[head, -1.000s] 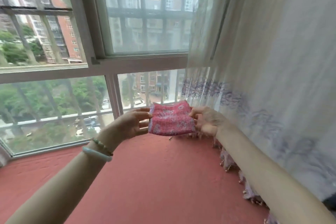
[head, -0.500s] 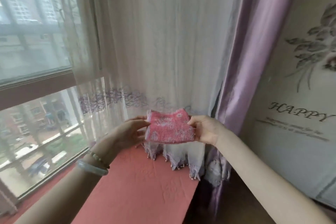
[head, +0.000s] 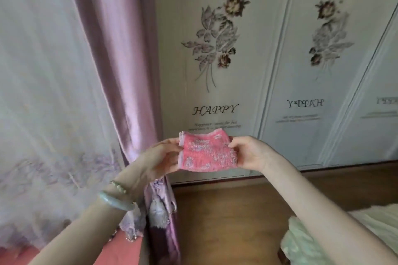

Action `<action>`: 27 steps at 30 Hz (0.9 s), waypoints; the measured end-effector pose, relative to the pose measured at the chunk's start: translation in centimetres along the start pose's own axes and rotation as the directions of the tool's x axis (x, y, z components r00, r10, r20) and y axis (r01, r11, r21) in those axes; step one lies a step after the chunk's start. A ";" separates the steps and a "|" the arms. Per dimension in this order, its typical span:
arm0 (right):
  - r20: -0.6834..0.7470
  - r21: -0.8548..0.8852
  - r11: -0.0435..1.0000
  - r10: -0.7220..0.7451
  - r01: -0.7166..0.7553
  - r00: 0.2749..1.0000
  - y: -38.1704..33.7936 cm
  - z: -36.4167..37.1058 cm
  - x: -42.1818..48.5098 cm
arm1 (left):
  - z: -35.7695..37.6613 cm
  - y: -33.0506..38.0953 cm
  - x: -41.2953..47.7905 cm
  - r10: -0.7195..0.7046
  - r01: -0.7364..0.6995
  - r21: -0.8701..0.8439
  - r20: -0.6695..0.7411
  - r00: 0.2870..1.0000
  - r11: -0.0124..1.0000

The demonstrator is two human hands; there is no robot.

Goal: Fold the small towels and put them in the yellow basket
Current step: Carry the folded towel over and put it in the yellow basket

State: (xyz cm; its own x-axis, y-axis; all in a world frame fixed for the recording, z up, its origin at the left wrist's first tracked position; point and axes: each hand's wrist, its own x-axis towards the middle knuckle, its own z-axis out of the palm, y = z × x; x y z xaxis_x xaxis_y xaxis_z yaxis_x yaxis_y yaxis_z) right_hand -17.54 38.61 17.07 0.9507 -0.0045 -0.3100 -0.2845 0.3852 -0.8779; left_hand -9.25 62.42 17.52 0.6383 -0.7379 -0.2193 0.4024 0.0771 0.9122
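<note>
A small pink towel (head: 206, 153) with a pale pattern is folded into a compact rectangle and held up in the air at chest height. My left hand (head: 160, 158) pinches its left edge, where the stacked layers show. My right hand (head: 251, 153) pinches its right edge. Both arms are stretched forward. The yellow basket is not in view.
Wardrobe doors (head: 221, 71) printed with flowers and "HAPPY" stand straight ahead. A purple curtain (head: 120, 60) and a sheer white curtain (head: 43, 92) hang at the left over a red ledge (head: 120, 251). Wooden floor (head: 226, 217) lies below, with pale fluffy fabric (head: 301, 241) at lower right.
My view has swung right, from the window past the curtains to the wardrobe doors. Both hands keep the folded pink towel held between them the same way.
</note>
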 end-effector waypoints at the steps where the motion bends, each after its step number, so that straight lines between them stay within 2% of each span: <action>1: -0.033 0.005 1.000 -0.009 0.009 0.999 -0.8 -1.8 -0.1 | 1.0 0.1 2.1 -0.016 0.016 0.012 0.040 0.999 1.000; 5: -0.145 0.050 0.997 -0.043 0.050 0.989 -4.1 -8.7 -0.5 | 4.6 0.0 10.7 -0.057 0.051 0.052 0.105 0.993 0.997; 8: -0.178 0.070 0.996 -0.047 0.061 0.983 -6.4 -13.0 -0.7 | 7.3 0.0 16.2 -0.069 0.065 0.038 0.124 0.990 0.997; 15: -0.312 0.094 0.987 -0.092 0.128 0.945 -10.7 -21.4 -0.4 | 13.9 1.1 25.8 -0.085 0.072 0.069 0.204 0.975 0.995; 24: -0.440 0.187 0.961 -0.105 0.205 0.892 -13.9 -30.6 4.0 | 17.7 1.7 38.9 -0.189 0.161 0.113 0.315 0.930 0.981; 27: -0.509 0.191 0.950 -0.121 0.248 0.852 -15.6 -33.4 6.4 | 18.5 2.8 44.4 -0.211 0.172 0.136 0.362 0.908 0.976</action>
State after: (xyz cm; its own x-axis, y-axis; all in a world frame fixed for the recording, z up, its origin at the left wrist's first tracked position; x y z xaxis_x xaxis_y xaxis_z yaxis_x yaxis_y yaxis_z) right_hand -11.14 1.77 16.61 0.7819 -0.5199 -0.3440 -0.0106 0.5407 -0.8412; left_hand 8.12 17.47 16.74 0.2575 -0.9289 -0.2662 0.4130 -0.1433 0.8994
